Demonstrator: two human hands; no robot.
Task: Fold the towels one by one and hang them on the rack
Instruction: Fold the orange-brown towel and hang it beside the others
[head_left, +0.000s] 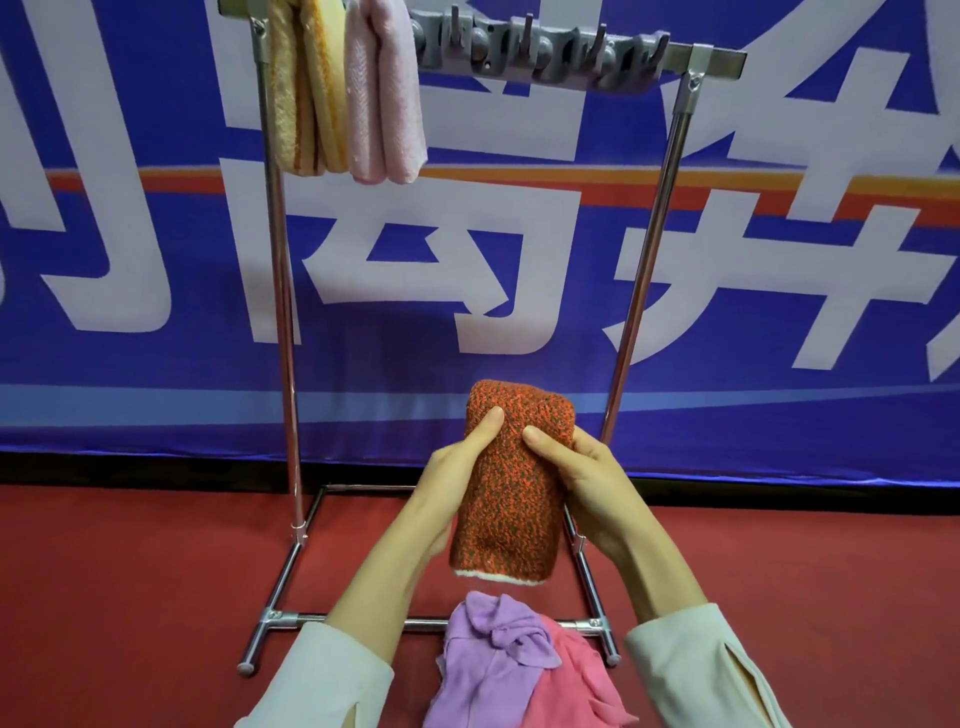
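both hands, left hand (457, 467) and right hand (587, 473), grip the folded orange towel (511, 488) upright; rack bar (717, 57) is far above, free to the right.

Red floor (130, 597) is carrying the chrome rack (280, 312), which is standing on its tube base. Crumpled purple towel (483, 660) and hot-pink towel (576, 680) are lying touching each other, purple on the left, both covering part of the front base bar (363, 621). Top rail (719, 58) is carrying two folded towels at its left end: orange-striped yellow towel (306, 93), pale pink towel (382, 98) just beside it. Grey hook strip (540, 52) is sitting along the rail to their right.
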